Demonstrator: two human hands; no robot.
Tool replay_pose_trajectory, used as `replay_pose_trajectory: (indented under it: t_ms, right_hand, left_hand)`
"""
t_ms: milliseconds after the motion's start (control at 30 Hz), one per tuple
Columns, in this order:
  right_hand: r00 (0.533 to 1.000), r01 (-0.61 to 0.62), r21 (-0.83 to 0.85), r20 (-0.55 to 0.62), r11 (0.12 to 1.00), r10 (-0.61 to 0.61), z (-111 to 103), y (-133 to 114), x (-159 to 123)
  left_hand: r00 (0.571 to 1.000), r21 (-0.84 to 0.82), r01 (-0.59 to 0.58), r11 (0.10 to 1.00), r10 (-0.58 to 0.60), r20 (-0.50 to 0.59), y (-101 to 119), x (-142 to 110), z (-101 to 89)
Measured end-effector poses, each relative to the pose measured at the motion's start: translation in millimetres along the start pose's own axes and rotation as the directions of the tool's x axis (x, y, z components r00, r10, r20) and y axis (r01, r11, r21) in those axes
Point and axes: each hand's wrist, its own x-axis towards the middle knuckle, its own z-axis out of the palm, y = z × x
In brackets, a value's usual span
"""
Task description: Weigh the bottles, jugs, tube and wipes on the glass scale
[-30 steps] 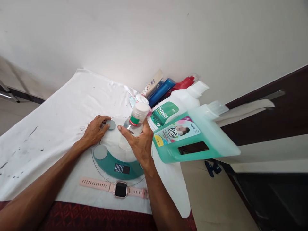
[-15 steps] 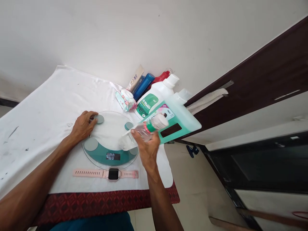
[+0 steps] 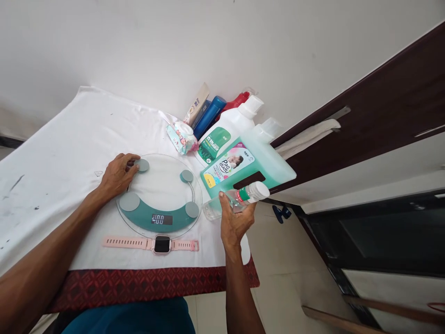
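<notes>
A round glass scale (image 3: 160, 195) with a teal band and lit display lies on the white cloth. My left hand (image 3: 118, 176) rests on its far left edge, fingers curled over a grey pad. My right hand (image 3: 234, 220) is closed around a small clear plastic bottle (image 3: 236, 199) with a white cap and green-red label, held tilted just right of the scale, off its glass. A pink smartwatch (image 3: 156, 243) lies flat in front of the scale.
A teal detergent jug (image 3: 250, 162), a white detergent bottle (image 3: 225, 132), a wipes pack (image 3: 181, 137) and several tubes and bottles crowd the table's far right corner. The table edge (image 3: 243, 278) drops to the floor at right. A dark cabinet (image 3: 382, 106) stands beyond.
My right hand lifted the small bottle off the scale and carried it right, tilting it over. The left hand stayed on the scale's edge. The camera view shifted right.
</notes>
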Motion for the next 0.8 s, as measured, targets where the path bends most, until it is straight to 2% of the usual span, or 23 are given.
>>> replay_pose_trajectory:
  t_ms: [133, 233, 300, 367, 433, 467, 500, 567, 633, 667, 733, 800]
  right_hand:
    - [0.996, 0.054, -0.012, 0.075, 0.998, -0.053, 3.5, -2.2, -4.2]
    - [0.978, 0.193, -0.141, -0.047, 0.971, -0.202, -5.2, -5.1, -3.2]
    - [0.918, 0.303, -0.274, -0.174, 0.913, -0.357, -13.8, -10.2, -0.7]
    - [0.811, 0.392, -0.393, -0.279, 0.832, -0.514, -20.1, -19.3, 0.9]
    - [0.701, 0.487, -0.439, -0.318, 0.755, -0.638, -19.6, -31.5, -1.0]
    - [0.669, 0.554, -0.423, -0.287, 0.718, -0.685, -15.7, -37.9, -3.5]
    - [0.656, 0.625, -0.38, -0.218, 0.682, -0.723, -9.4, -44.0, -6.7]
    - [0.652, 0.734, -0.248, -0.004, 0.632, -0.758, 8.1, -54.1, -13.8]
    - [0.64, 0.768, -0.137, 0.182, 0.626, -0.746, 26.0, -61.1, -18.9]
    - [0.637, 0.769, -0.111, 0.224, 0.63, -0.738, 32.7, -63.6, -20.1]
    - [0.64, 0.766, -0.101, 0.215, 0.635, -0.738, 38.5, -67.2, -19.4]
    - [0.654, 0.756, -0.137, 0.129, 0.64, -0.745, 34.0, -68.8, -15.6]
  left_hand:
    - [1.0, 0.016, 0.008, 1.0, -0.008, 0.001, -1.2, 0.8, 1.8]
    - [1.0, 0.012, -0.004, 1.0, 0.004, 0.001, -2.8, 0.7, 3.5]
    - [1.0, 0.006, -0.012, 1.0, 0.012, 0.0, -3.5, 0.6, 4.4]
    - [1.0, -0.001, -0.006, 1.0, 0.006, 0.001, -3.7, 0.6, 5.1]
    - [1.0, -0.005, 0.006, 1.0, -0.006, 0.004, -3.4, 0.6, 5.4]
    - [1.0, -0.005, 0.009, 1.0, -0.009, 0.005, -3.1, 0.6, 5.5]
    - [1.0, -0.003, 0.01, 1.0, -0.01, 0.005, -2.8, 0.6, 5.5]
    - [1.0, -0.002, 0.013, 1.0, -0.013, 0.006, -1.9, 0.4, 5.4]
    - [1.0, -0.004, 0.022, 1.0, -0.022, 0.012, -1.2, 0.3, 5.2]
    - [1.0, -0.007, 0.027, 1.0, -0.027, 0.015, -1.0, 0.3, 5.1]
    - [0.999, -0.013, 0.03, 0.999, -0.03, 0.02, -1.0, 0.6, 5.0]
    - [1.0, -0.021, 0.024, 0.999, -0.023, 0.02, -1.6, 0.9, 5.2]
